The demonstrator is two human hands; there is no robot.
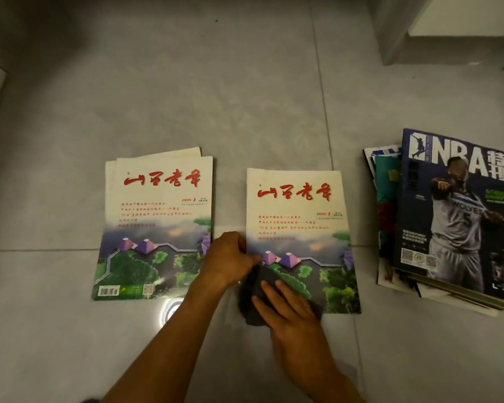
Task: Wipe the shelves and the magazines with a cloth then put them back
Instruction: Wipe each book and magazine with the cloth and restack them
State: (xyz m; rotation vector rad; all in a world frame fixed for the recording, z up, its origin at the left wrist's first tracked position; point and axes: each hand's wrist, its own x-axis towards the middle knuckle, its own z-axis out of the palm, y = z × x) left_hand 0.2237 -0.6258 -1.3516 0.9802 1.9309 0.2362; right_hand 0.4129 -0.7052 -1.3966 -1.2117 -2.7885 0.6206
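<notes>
Two magazines with the same white cover and red title lie flat on the grey tiled floor. The middle magazine [298, 222] has a dark cloth [252, 303] on its lower left corner. My right hand [285, 309] presses flat on that cloth with straight fingers. My left hand [230, 257] holds the magazine's left edge, fingers curled at the edge. The left magazine [154, 222] tops a small stack of like magazines, untouched.
A stack of several magazines with an NBA cover [460, 216] on top lies at the right. A white shelf unit base [448, 30] stands at the top right. A round light reflection [172, 309] shines on the floor between the magazines.
</notes>
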